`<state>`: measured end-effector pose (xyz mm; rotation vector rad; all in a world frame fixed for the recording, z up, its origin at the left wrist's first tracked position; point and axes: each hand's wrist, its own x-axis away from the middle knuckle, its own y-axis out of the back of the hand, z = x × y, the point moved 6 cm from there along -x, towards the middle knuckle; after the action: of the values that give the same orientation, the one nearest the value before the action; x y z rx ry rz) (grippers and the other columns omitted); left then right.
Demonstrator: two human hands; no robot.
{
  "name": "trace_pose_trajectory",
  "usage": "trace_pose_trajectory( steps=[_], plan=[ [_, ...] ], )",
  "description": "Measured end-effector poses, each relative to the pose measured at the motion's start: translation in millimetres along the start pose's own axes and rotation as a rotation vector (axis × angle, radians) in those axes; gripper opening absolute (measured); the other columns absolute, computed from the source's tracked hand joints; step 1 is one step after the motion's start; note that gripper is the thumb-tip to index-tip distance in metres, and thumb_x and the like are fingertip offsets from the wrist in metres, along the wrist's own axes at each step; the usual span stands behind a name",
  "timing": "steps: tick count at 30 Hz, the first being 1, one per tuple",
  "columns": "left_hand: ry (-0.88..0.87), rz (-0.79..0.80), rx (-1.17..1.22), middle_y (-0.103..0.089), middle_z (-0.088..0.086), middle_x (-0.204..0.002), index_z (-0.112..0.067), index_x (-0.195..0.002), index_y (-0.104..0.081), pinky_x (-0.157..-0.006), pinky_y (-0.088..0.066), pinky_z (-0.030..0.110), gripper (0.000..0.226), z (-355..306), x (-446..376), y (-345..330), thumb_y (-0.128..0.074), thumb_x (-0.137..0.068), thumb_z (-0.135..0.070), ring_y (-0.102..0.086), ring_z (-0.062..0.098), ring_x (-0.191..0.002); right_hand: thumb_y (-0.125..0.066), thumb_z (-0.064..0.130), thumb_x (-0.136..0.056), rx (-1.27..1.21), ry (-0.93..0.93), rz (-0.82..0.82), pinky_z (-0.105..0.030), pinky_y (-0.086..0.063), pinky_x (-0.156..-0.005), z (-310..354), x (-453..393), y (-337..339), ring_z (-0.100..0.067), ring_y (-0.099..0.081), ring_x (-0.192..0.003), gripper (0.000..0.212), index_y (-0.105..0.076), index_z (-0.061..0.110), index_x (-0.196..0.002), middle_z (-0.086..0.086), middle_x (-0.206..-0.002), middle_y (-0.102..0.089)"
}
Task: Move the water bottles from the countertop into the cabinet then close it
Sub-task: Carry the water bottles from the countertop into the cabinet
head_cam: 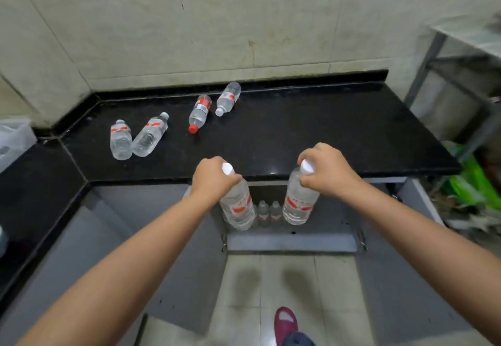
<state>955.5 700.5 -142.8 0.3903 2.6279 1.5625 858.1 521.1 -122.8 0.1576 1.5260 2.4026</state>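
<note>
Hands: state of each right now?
Left hand: fingers gripping the neck of a water bottle.
Right hand: fingers gripping the neck of another bottle.

Single head-worn wide-angle view, looking forward and steeply down; countertop (298,128) mid-frame, open cabinet (292,240) below centre, close range.

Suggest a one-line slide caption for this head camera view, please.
Left hand and right hand each lower a bottle toward the open cabinet; four bottles lie on the countertop.
</note>
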Motion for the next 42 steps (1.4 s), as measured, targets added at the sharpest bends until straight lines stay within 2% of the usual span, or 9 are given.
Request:
trace_pose_trajectory(
  steps=[3,5,10,16,25,28,33,38,42],
  plan=[
    [-0.108,0.125,-0.071,-0.063,0.013,-0.119,-0.008,-0.112,-0.063,-0.08,-0.046,0.031,0.034,-3,38,-32,-0.067,-0.083,-0.027,-0.059,0.029,-0.109,-0.063,0.009,-0.08,0.056,0.008,0.099,-0.018,-0.03,-0.074,-10,39,6,-0.026,-0.051,-0.109,0.033,-0.062,0.011,-0.114,-0.01,-0.107,-0.051],
    [-0.17,0.19,-0.077,-0.064,0.01,-0.118,-0.01,-0.111,-0.063,-0.078,-0.042,0.028,0.031,-5,55,-54,-0.066,-0.083,-0.025,-0.059,0.026,-0.109,-0.061,0.009,-0.082,0.073,0.019,0.154,-0.016,-0.03,-0.072,-21,56,4,-0.024,-0.052,-0.108,0.032,-0.062,0.011,-0.114,-0.007,-0.104,-0.049],
    [-0.285,0.347,-0.132,-0.065,0.011,-0.118,-0.008,-0.113,-0.062,-0.082,-0.047,0.031,0.032,-25,74,-113,-0.064,-0.086,-0.024,-0.059,0.027,-0.109,-0.06,0.006,-0.082,0.09,-0.029,0.279,-0.021,-0.035,-0.076,-64,68,-28,-0.028,-0.054,-0.108,0.032,-0.063,0.01,-0.114,-0.014,-0.116,-0.055],
    [-0.278,0.478,-0.197,-0.062,0.012,-0.123,-0.007,-0.117,-0.055,-0.089,-0.046,0.033,0.036,-36,54,-183,-0.061,-0.089,-0.027,-0.056,0.027,-0.114,-0.058,0.002,-0.084,0.056,-0.115,0.384,-0.03,-0.045,-0.09,-131,52,-78,-0.029,-0.053,-0.111,0.033,-0.063,0.01,-0.115,-0.012,-0.119,-0.052],
    [-0.253,0.578,-0.206,-0.058,0.01,-0.126,-0.008,-0.12,-0.054,-0.091,-0.044,0.029,0.034,-27,-14,-309,-0.057,-0.091,-0.024,-0.054,0.026,-0.115,-0.056,0.0,-0.081,0.027,-0.338,0.408,-0.03,-0.039,-0.101,-238,3,-187,-0.028,-0.045,-0.122,0.039,-0.059,0.005,-0.12,-0.014,-0.123,-0.053],
    [-0.237,0.581,-0.204,-0.055,0.01,-0.129,-0.009,-0.123,-0.053,-0.092,-0.044,0.028,0.036,-11,-47,-365,-0.057,-0.09,-0.024,-0.054,0.026,-0.116,-0.055,-0.003,-0.08,0.034,-0.352,0.45,-0.028,-0.04,-0.099,-276,-27,-238,-0.027,-0.044,-0.124,0.041,-0.058,0.006,-0.12,-0.014,-0.128,-0.052],
    [-0.267,0.556,-0.211,-0.053,0.009,-0.131,-0.009,-0.125,-0.052,-0.095,-0.043,0.028,0.036,23,-102,-469,-0.057,-0.091,-0.022,-0.054,0.026,-0.118,-0.053,0.001,-0.082,0.074,-0.411,0.437,-0.027,-0.038,-0.105,-356,-63,-333,-0.027,-0.039,-0.134,0.044,-0.056,0.013,-0.124,-0.016,-0.144,-0.041],
    [-0.334,0.457,-0.173,-0.062,0.014,-0.122,-0.006,-0.119,-0.055,-0.09,-0.047,0.032,0.033,45,-163,-568,-0.056,-0.091,-0.024,-0.058,0.03,-0.111,-0.054,-0.002,-0.08,0.112,-0.333,0.323,-0.026,-0.045,-0.093,-417,-104,-411,-0.028,-0.056,-0.113,0.031,-0.065,0.005,-0.109,-0.02,-0.118,-0.058],
    [-0.372,0.334,-0.141,-0.064,0.018,-0.115,-0.001,-0.11,-0.059,-0.082,-0.044,0.029,0.028,47,-205,-617,-0.057,-0.09,-0.021,-0.06,0.031,-0.105,-0.056,0.002,-0.078,0.133,-0.261,0.232,-0.03,-0.048,-0.089,-449,-138,-455,-0.034,-0.059,-0.107,0.028,-0.065,0.001,-0.104,-0.022,-0.113,-0.059]
  ],
)
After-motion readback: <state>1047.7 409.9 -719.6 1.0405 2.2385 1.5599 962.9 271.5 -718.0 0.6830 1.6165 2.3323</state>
